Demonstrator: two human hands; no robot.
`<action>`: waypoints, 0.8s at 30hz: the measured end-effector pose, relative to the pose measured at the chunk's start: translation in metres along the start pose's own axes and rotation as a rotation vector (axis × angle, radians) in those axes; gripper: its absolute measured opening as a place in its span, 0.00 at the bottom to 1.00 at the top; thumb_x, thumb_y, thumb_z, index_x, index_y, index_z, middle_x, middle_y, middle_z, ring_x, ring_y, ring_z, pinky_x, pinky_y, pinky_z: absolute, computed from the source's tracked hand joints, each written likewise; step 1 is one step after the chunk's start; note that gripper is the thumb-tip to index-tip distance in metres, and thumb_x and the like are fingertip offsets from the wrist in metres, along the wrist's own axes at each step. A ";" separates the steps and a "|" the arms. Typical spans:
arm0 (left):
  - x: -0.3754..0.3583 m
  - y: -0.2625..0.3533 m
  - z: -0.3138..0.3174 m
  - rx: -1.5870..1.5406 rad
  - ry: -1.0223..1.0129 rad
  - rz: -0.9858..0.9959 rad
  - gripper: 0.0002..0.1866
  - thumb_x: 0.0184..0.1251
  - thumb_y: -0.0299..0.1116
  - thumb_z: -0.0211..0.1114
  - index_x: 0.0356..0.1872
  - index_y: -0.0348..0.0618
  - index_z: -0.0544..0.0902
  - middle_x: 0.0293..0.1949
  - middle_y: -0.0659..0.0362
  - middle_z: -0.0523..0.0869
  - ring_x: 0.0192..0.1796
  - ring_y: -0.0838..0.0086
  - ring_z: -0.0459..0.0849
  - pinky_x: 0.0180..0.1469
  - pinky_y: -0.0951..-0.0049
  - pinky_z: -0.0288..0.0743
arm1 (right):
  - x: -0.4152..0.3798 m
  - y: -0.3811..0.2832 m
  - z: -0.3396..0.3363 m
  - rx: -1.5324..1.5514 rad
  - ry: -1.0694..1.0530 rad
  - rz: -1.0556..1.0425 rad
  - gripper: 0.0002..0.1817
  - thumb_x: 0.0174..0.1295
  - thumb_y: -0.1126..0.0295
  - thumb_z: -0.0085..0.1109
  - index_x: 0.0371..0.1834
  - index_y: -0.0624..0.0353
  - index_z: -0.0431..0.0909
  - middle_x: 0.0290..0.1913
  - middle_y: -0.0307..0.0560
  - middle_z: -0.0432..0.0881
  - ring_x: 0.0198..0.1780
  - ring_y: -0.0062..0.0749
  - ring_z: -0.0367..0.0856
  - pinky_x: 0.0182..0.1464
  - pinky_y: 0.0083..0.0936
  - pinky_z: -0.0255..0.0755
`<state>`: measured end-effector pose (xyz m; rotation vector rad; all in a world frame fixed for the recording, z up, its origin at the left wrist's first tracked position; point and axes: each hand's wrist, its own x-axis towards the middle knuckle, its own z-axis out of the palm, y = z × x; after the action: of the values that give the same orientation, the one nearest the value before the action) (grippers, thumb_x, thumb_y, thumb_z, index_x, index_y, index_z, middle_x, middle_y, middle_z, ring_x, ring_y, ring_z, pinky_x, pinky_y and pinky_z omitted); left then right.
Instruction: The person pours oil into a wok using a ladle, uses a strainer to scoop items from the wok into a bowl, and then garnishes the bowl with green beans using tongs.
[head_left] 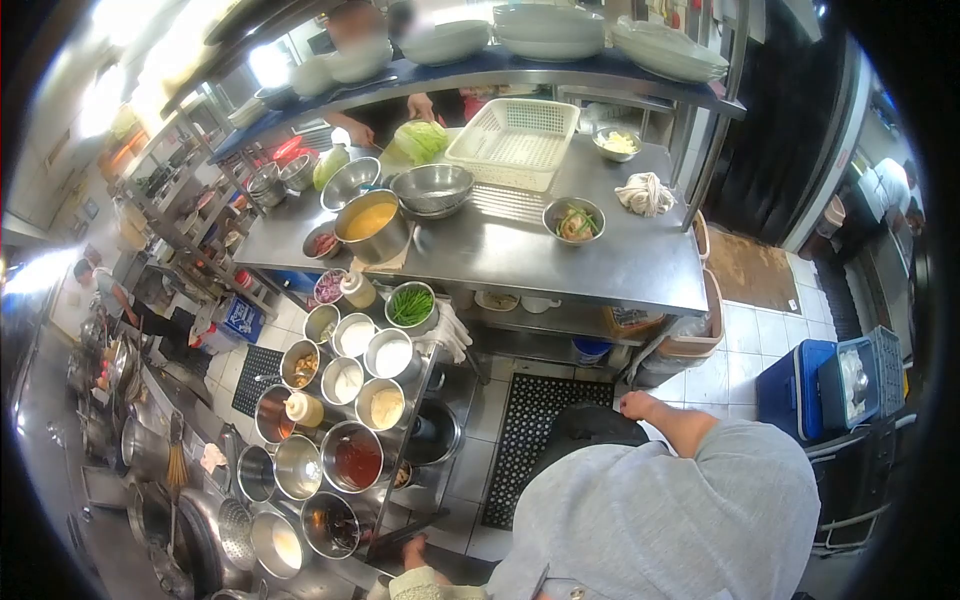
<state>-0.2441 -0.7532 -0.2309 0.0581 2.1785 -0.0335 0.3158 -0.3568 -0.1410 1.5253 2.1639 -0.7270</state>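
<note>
My right hand (634,404) is beside the dark cloth at my waist, above the perforated black floor mat (540,400); it is small in view and its fingers are unclear. My left hand (415,552) is low in the picture, close to a dark flat edge (410,532) by the pots; its fingers are mostly hidden. Left of my body, metal pots hold red sauce (358,458), a dark food (332,524), white contents (391,354) and green pieces (411,304). Among them stands a squeeze bottle (304,408).
Across the steel table (480,250), another person's hands (420,107) are near a lettuce (420,142). A white basket (515,140), a pot of yellow liquid (370,222) and small bowls stand there. A blue cooler (790,390) is on the right; woks line the left.
</note>
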 end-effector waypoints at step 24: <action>-0.081 0.147 0.153 -0.083 -0.364 0.397 0.28 0.61 0.52 0.60 0.56 0.42 0.76 0.47 0.51 0.82 0.48 0.62 0.81 0.50 0.59 0.75 | 0.118 0.022 -0.028 0.005 0.002 -0.095 0.17 0.57 0.63 0.47 0.41 0.54 0.84 0.44 0.52 0.85 0.46 0.45 0.85 0.50 0.39 0.78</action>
<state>-0.0645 -0.6154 -0.2521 0.4045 1.7695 0.2528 0.2970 -0.2462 -0.1921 1.4344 2.2504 -0.7624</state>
